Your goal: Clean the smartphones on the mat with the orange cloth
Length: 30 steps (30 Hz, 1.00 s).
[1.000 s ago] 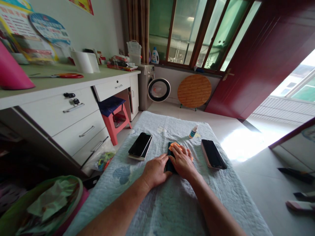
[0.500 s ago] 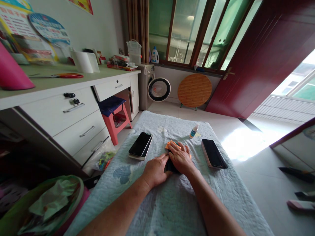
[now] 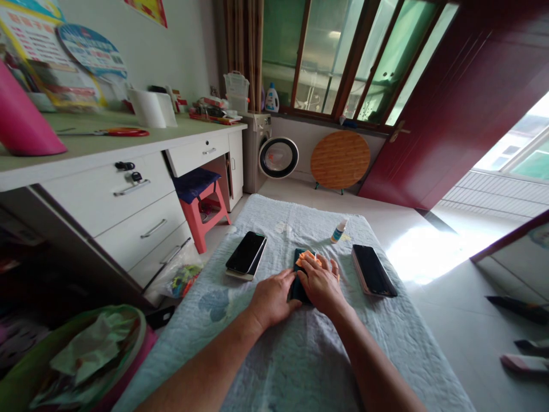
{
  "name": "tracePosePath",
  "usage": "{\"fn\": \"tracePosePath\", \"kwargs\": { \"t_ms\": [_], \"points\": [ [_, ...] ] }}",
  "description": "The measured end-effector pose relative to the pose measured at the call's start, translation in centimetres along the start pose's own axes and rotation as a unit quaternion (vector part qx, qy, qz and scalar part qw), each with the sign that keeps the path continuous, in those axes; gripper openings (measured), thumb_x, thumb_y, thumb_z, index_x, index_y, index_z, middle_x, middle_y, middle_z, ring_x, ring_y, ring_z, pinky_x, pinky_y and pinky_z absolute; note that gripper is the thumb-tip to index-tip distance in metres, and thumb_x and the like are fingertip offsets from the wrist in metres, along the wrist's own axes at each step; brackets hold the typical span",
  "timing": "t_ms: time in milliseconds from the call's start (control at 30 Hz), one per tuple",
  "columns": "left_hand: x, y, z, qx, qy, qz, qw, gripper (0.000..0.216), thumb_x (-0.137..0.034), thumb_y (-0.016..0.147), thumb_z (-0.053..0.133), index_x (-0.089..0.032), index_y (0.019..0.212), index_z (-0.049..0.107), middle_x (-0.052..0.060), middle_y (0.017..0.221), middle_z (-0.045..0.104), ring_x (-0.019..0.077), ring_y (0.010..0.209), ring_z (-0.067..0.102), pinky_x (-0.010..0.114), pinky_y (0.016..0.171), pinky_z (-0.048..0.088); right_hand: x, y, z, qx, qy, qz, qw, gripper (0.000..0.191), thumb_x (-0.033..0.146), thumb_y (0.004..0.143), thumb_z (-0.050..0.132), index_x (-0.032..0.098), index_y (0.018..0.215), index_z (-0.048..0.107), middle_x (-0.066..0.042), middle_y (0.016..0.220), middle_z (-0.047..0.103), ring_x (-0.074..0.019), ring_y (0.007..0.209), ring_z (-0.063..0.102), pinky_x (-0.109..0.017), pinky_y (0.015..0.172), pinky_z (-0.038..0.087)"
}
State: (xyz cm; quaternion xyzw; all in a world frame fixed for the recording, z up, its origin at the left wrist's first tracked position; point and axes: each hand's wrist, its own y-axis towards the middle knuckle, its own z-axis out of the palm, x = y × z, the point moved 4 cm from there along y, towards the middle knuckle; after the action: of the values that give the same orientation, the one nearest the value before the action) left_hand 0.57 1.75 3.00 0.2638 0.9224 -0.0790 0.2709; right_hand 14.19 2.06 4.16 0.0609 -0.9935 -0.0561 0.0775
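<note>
A dark phone (image 3: 299,290) lies on the cloth-covered table (image 3: 295,366) between my hands. My left hand (image 3: 272,297) grips its left edge, thumb near the lower end and fingers along the side. On top of the phone, my right hand (image 3: 321,280) presses an orange cloth (image 3: 305,258), its fingers bent over the fabric. Part of the phone is hidden under that hand. To the left, another phone (image 3: 246,252) rests on a pale box. A third phone (image 3: 373,270) sits on a pinkish box at the right. Beyond my right hand stands a small spray bottle (image 3: 338,231).
A waste bin (image 3: 143,337) with a green liner stands at the lower left. Along the left runs a white desk (image 3: 107,197), a red stool (image 3: 197,220) beneath it. A washing machine (image 3: 256,151) with its door open and a round wooden tabletop (image 3: 340,158) are further back.
My right hand has shifted slightly right with the orange cloth, uncovering the phone's upper end. My left hand keeps its hold on the edge. The view has moved a little.
</note>
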Motion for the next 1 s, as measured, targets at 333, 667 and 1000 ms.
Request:
{"fn": "tracePosePath", "kwargs": {
  "t_ms": [333, 667, 1000],
  "points": [
    [0.4, 0.1, 0.5, -0.019, 0.004, 0.015, 1.0, 0.067, -0.038, 0.073, 0.066, -0.022, 0.134, 0.046, 0.007, 0.14, 0.049, 0.026, 0.122, 0.051, 0.034, 0.105, 0.039, -1.3, 1.2, 1.4, 0.003, 0.02, 0.043, 0.999, 0.044, 0.042, 0.094, 0.036, 0.032, 0.135, 0.047, 0.003, 0.147, 0.04, -0.03, 0.139, 0.023, -0.052, 0.11, 0.009],
    [0.0, 0.0, -0.1, -0.006, 0.009, 0.019, 1.0, 0.064, -0.044, 0.075, 0.066, -0.019, 0.132, 0.048, 0.009, 0.139, 0.05, 0.0278, 0.12, 0.053, 0.036, 0.103, 0.042, -0.1, -0.3, -0.5, -0.005, 0.003, -0.002, 1.0, 0.034, 0.03, 0.093, 0.04, 0.029, 0.12, 0.06, -0.003, 0.13, 0.058, -0.0251, 0.124, 0.044, -0.05, 0.111, 0.005],
    [0.4, 0.1, 0.5, -0.013, 0.023, 0.01, 1.0, 0.065, -0.039, 0.073, 0.067, -0.022, 0.133, 0.047, 0.007, 0.141, 0.048, 0.0256, 0.122, 0.052, 0.035, 0.103, 0.042, 1.1, -2.1, -1.9, 0.081, 0.026, -0.079, 0.993, 0.023, 0.019, 0.084, 0.048, 0.025, 0.09, 0.069, -0.002, 0.104, 0.069, -0.0232, 0.107, 0.055, -0.052, 0.109, 0.005]
  ]
}}
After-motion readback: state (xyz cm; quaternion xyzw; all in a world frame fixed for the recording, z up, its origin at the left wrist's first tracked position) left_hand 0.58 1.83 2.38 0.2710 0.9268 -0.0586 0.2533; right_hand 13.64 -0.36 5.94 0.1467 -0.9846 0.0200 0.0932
